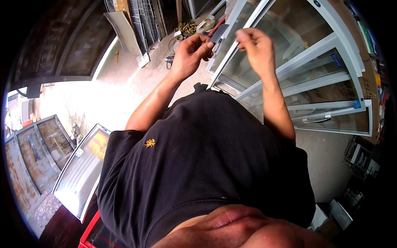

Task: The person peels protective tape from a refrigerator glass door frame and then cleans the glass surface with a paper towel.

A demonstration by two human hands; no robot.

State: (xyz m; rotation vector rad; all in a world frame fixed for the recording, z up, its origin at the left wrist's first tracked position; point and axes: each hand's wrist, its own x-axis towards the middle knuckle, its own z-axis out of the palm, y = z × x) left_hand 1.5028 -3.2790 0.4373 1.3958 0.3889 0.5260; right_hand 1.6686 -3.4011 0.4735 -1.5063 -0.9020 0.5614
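My left hand (191,57) is closed, pinching a dark grey flat rectangular piece (220,33) between thumb and fingers. The piece tilts up and to the right; its exact kind does not show. To its right, my right hand (257,46) is raised with thumb and fingers drawn together in a pinch. Whatever lies between those fingertips, if anything, is too small to make out. The two hands are apart. Behind the right hand and beside it stands a white-framed glass panel (244,39).
Several white-framed glass doors (308,89) lean in a fan on the right. Wire racks (145,20) stand at the far left beside a pale board (123,32). A jug (205,25) and coiled yellow-black rope (186,27) lie on the floor ahead. Another glass door (82,173) leans at the left.
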